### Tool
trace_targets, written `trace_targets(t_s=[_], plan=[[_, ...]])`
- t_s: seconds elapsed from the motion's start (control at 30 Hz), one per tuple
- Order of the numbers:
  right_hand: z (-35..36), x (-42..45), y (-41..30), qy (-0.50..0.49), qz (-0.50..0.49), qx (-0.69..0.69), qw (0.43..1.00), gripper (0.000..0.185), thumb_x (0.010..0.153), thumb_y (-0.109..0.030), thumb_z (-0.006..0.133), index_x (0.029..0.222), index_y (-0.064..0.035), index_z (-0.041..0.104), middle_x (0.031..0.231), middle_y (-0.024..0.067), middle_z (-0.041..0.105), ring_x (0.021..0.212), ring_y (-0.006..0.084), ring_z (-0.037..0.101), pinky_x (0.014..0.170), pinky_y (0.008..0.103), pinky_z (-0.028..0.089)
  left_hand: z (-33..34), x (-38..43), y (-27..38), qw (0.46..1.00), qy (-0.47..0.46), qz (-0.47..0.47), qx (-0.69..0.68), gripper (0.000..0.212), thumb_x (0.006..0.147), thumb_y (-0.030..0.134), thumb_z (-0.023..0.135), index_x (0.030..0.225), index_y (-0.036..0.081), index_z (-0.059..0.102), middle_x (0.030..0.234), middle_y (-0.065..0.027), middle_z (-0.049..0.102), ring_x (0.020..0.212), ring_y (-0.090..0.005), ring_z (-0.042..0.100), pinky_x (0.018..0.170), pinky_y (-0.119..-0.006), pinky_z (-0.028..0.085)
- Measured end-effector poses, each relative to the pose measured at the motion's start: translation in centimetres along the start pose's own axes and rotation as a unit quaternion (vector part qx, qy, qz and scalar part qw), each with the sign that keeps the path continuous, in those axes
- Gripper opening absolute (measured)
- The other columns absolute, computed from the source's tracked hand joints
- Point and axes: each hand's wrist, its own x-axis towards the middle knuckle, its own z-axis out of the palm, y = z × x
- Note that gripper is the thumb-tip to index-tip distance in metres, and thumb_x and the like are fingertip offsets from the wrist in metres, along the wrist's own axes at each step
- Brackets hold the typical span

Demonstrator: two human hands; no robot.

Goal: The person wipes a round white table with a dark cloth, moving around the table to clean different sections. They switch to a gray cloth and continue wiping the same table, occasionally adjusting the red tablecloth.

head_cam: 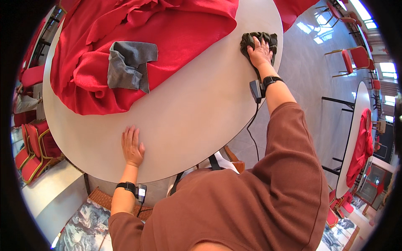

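My right hand (261, 55) presses a crumpled dark green cloth (271, 39) against the white round tabletop (188, 109), close to its right edge. The fingers are spread over the cloth's top; the palm hides part of it. Flat on the near left part of the same tabletop rests my left hand (132, 149), with nothing in it. Beyond that hand, a red tablecloth (182, 40) lies bunched over the far left half of the table. On top of the red fabric sits a loosely folded grey cloth (132, 66).
Stacked red chairs with gold frames (36, 150) stand at the left. On the right are more red chairs (353, 61) and another table (348, 157), tipped in the view, with red fabric on it. A black cable (251, 131) hangs from my right wrist device.
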Motion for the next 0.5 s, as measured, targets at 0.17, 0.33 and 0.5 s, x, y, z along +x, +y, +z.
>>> trace_targets(t_s=[0.17,0.33,0.5], plan=[[1.2,-7.6,0.4,0.054,-0.04,-0.05,0.997,0.065,0.095,-0.045,0.054,0.152,-0.0232,0.032,0.158,0.0182,0.029,0.147,0.039,0.025,0.117,0.0579,0.022,0.2,-0.3,-0.2,1.0,0.012,-0.006,0.001,0.058,0.088,0.025,0.051,0.144,0.008,0.047,0.15,-0.0134,0.044,0.141,-0.0367,0.038,0.118,-0.051,0.026],[1.2,-21.3,-0.3,0.096,-0.134,0.002,0.986,0.066,0.085,-0.033,0.067,0.145,-0.0194,0.041,0.153,0.0186,0.033,0.142,0.0412,0.03,0.113,0.0603,0.027,0.4,-0.4,-0.5,1.0,0.021,0.016,0.009,0.059,0.089,0.027,0.051,0.144,0.008,0.046,0.151,-0.0134,0.043,0.142,-0.0359,0.037,0.118,-0.051,0.026],[-0.2,-24.5,0.6,0.079,-0.183,0.048,0.979,0.063,0.085,-0.035,0.069,0.142,-0.0234,0.046,0.152,0.0138,0.037,0.144,0.038,0.029,0.117,0.0552,0.024,0.7,-0.6,-1.0,0.999,0.023,0.026,0.022,0.059,0.089,0.029,0.051,0.145,0.009,0.045,0.151,-0.0137,0.042,0.142,-0.0352,0.036,0.118,-0.051,0.024]])
